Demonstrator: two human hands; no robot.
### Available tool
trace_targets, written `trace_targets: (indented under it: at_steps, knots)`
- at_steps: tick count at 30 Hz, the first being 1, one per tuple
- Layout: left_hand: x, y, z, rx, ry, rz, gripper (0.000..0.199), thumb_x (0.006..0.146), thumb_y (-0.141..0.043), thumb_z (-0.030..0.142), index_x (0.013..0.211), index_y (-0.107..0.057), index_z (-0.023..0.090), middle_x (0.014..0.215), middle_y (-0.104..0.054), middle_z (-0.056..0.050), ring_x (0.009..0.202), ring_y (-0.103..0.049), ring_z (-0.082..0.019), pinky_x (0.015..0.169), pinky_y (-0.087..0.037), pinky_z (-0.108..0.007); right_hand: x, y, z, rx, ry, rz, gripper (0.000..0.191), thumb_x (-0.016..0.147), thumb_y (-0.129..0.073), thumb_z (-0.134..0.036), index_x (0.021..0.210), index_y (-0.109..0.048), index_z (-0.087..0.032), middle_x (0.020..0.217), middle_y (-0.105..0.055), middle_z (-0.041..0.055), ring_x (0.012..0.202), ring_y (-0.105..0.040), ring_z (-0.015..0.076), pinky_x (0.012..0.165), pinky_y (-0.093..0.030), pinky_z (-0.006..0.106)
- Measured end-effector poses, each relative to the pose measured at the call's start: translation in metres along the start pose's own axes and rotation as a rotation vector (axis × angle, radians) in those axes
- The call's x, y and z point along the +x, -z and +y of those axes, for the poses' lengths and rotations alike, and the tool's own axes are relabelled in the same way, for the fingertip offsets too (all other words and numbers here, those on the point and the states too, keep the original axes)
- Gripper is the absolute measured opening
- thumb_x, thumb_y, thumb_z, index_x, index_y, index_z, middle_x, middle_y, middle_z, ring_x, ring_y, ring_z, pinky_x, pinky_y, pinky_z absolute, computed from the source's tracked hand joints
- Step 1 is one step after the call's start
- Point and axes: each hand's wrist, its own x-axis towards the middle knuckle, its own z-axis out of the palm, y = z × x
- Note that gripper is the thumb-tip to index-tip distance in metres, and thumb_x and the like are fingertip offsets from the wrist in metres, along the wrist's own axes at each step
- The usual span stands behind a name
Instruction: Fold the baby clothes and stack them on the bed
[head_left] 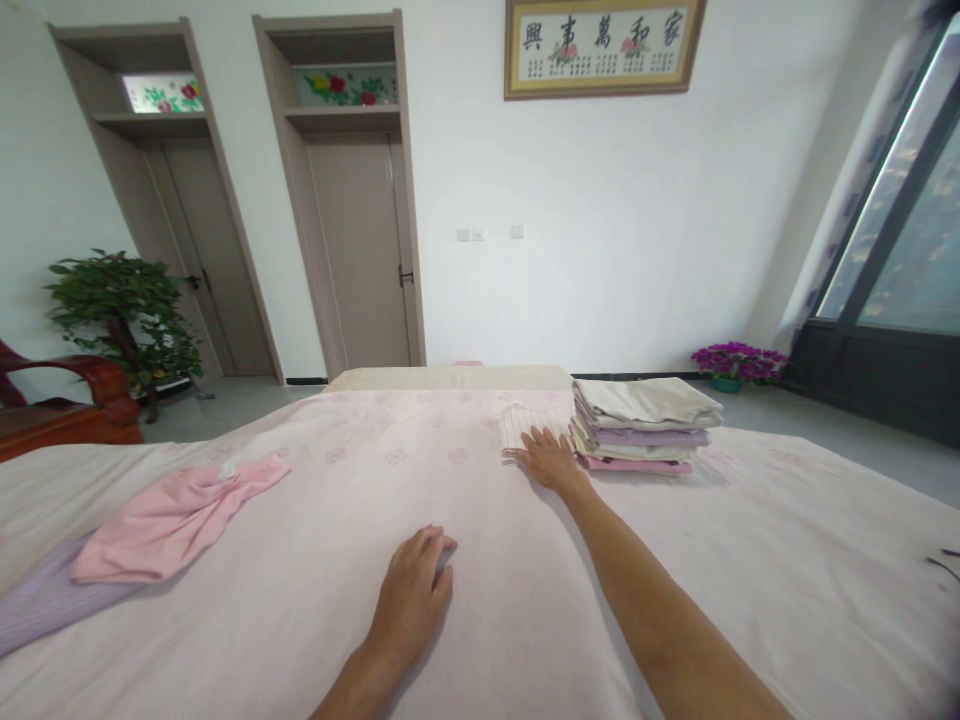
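My right hand (551,458) lies with its fingers spread on a small folded cloth (517,420), cream with thin stripes. Right beside that cloth stands a stack of folded clothes (645,425), white on top with lilac, cream and pink layers below. My left hand (416,585) hovers over or rests on the pale pink bedsheet (337,540), holding nothing I can see, its fingers loosely bent and thumb apart. Off to the left lies a crumpled pink garment (184,520), partly over a lilac striped garment (56,595).
A carved wooden chair (67,400) and a leafy plant (124,310) are at the left. Purple flowers (739,360) stand on the floor by the window. Two doors (360,240) are in the far wall. Dark thin cords or straps (946,562) show at the right edge.
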Motion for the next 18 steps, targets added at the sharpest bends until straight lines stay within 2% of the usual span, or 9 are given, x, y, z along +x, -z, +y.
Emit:
trace_targets:
  at_steps: [4, 7, 9, 11, 13, 14, 18]
  knots:
    - [-0.001, 0.001, 0.002, -0.013, -0.02, 0.021, 0.033, 0.084, -0.041, 0.016, 0.109, -0.063, 0.022, 0.124, -0.06, -0.006, 0.123, -0.049, -0.021, 0.109, -0.033, -0.038, -0.015, 0.003, -0.008, -0.04, -0.01, 0.004, 0.054, 0.095, -0.039, -0.038, 0.146, -0.038, -0.018, 0.155, -0.029, 0.0149, 0.143, -0.021, 0.0302, 0.113, -0.009, 0.055]
    - [-0.002, 0.004, 0.003, -0.031, -0.03, 0.038, 0.033, 0.082, -0.043, 0.013, 0.107, -0.063, 0.021, 0.119, -0.061, -0.006, 0.119, -0.05, -0.02, 0.107, -0.034, -0.035, -0.044, 0.004, -0.025, -0.061, -0.005, 0.009, 0.059, 0.095, -0.04, -0.035, 0.148, -0.032, -0.013, 0.157, -0.022, 0.0162, 0.145, -0.014, 0.0305, 0.115, -0.005, 0.054]
    - [-0.003, 0.006, 0.004, -0.046, -0.032, 0.051, 0.033, 0.08, -0.044, 0.012, 0.106, -0.063, 0.021, 0.115, -0.062, -0.005, 0.115, -0.052, -0.019, 0.105, -0.035, -0.033, -0.071, 0.003, -0.036, -0.053, 0.0, -0.028, 0.06, 0.096, -0.037, -0.038, 0.149, -0.031, -0.011, 0.158, -0.017, 0.0159, 0.145, -0.014, 0.0315, 0.115, -0.009, 0.054]
    - [-0.004, 0.008, 0.003, -0.057, -0.033, 0.066, 0.034, 0.079, -0.045, 0.011, 0.105, -0.063, 0.021, 0.113, -0.062, -0.004, 0.113, -0.053, -0.018, 0.104, -0.035, -0.032, -0.101, 0.002, -0.045, -0.019, 0.02, -0.127, 0.062, 0.097, -0.031, -0.045, 0.149, -0.031, -0.012, 0.158, -0.017, 0.0148, 0.144, -0.018, 0.0324, 0.114, -0.018, 0.052]
    - [-0.005, 0.008, 0.003, -0.068, -0.03, 0.075, 0.034, 0.078, -0.045, 0.011, 0.105, -0.063, 0.021, 0.112, -0.062, -0.004, 0.11, -0.053, -0.018, 0.103, -0.035, -0.031, -0.132, 0.002, -0.049, 0.003, 0.104, -0.182, 0.063, 0.096, -0.028, -0.05, 0.149, -0.032, -0.015, 0.157, -0.023, 0.012, 0.144, -0.02, 0.0323, 0.114, -0.022, 0.051]
    - [-0.005, 0.008, 0.002, -0.076, -0.026, 0.076, 0.035, 0.077, -0.046, 0.01, 0.105, -0.064, 0.021, 0.112, -0.063, -0.004, 0.11, -0.054, -0.018, 0.102, -0.035, -0.03, -0.147, 0.003, -0.049, 0.009, 0.159, -0.17, 0.062, 0.096, -0.028, -0.051, 0.149, -0.033, -0.018, 0.156, -0.025, 0.0099, 0.144, -0.02, 0.0316, 0.115, -0.022, 0.051]
    - [-0.006, 0.004, -0.001, -0.134, 0.02, 0.087, 0.034, 0.078, -0.047, 0.011, 0.105, -0.064, 0.022, 0.112, -0.064, -0.004, 0.11, -0.056, -0.017, 0.101, -0.037, -0.029, -0.194, 0.006, -0.045, 0.041, 0.33, -0.039, 0.057, 0.098, -0.027, -0.051, 0.149, -0.032, -0.026, 0.155, -0.027, 0.0033, 0.144, -0.022, 0.0272, 0.116, -0.023, 0.051]
